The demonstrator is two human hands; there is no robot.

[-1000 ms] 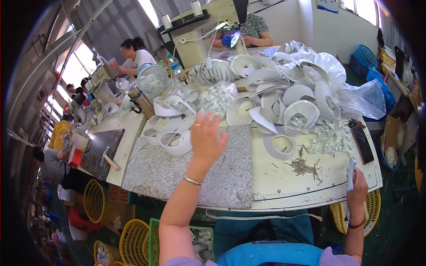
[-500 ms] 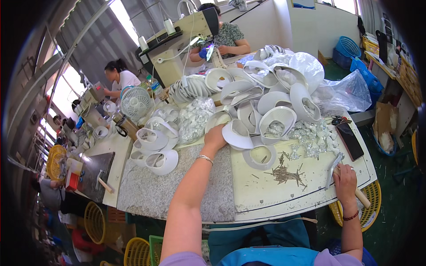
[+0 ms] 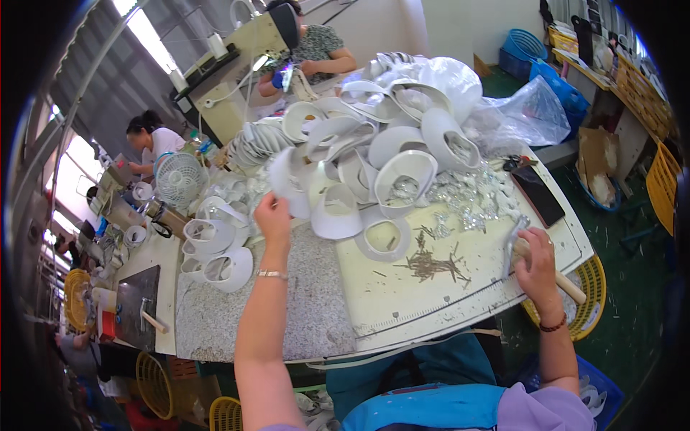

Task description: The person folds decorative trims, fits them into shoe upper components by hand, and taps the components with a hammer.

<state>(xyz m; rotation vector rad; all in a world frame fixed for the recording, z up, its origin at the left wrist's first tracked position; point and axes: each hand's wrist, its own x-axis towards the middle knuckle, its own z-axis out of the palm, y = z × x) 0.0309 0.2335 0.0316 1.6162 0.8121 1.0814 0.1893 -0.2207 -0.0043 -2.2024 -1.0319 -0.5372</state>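
Note:
My left hand [image 3: 274, 218] is closed, pinching the edge of a white sun visor [image 3: 290, 182] that stands raised at the left side of a heap. That heap of white visors [image 3: 404, 174] covers the back of the table. Directly beside the held one, another visor [image 3: 336, 212] lies at the heap's front. At the table's right edge my right hand [image 3: 535, 263] is wrapped round a hammer [image 3: 571, 287] with a pale wooden handle and a metal head. Between my hands, thin brown sticks [image 3: 433, 264] are scattered on the cream tabletop.
A grey speckled slab [image 3: 302, 294] covers the table's left front. Several visors [image 3: 226, 267] stand at its far left corner. Clear plastic bits [image 3: 467, 197] and a dark phone [image 3: 537, 195] lie at the right. A fan [image 3: 180, 178] and another person at a sewing machine [image 3: 233, 100] are beyond.
My left hand has drawn a visor up and leftward out of the heap. My right hand still grips the hammer near the table's right edge. The whole view has shifted.

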